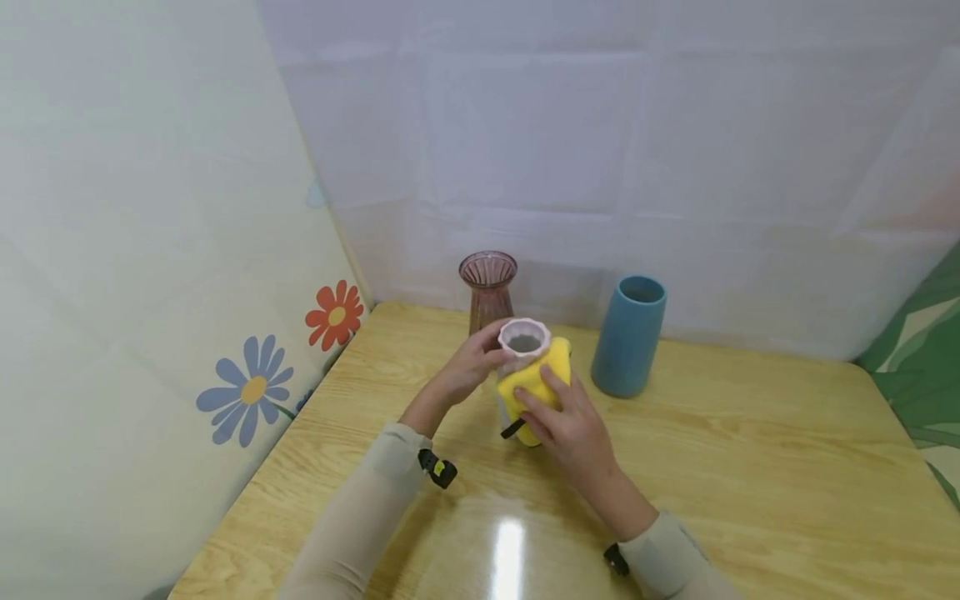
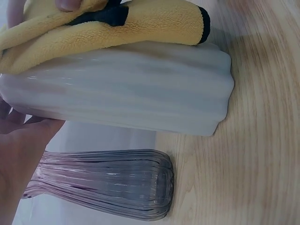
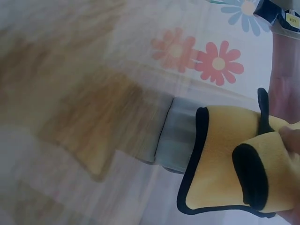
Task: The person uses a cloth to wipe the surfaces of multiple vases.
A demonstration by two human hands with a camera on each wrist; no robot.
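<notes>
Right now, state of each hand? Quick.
Left hand: closed, holding the white vase near its rim.
Right hand: closed, holding the cloth against that vase.

I see the left arm (image 1: 363, 504) and right arm (image 1: 667, 554) stretched forward, slanting in toward each other. The left hand (image 1: 468, 367), reaching slightly farther out, curls in a grip; just beside it the right hand (image 1: 573, 425) grips too, its fingers bent.
</notes>
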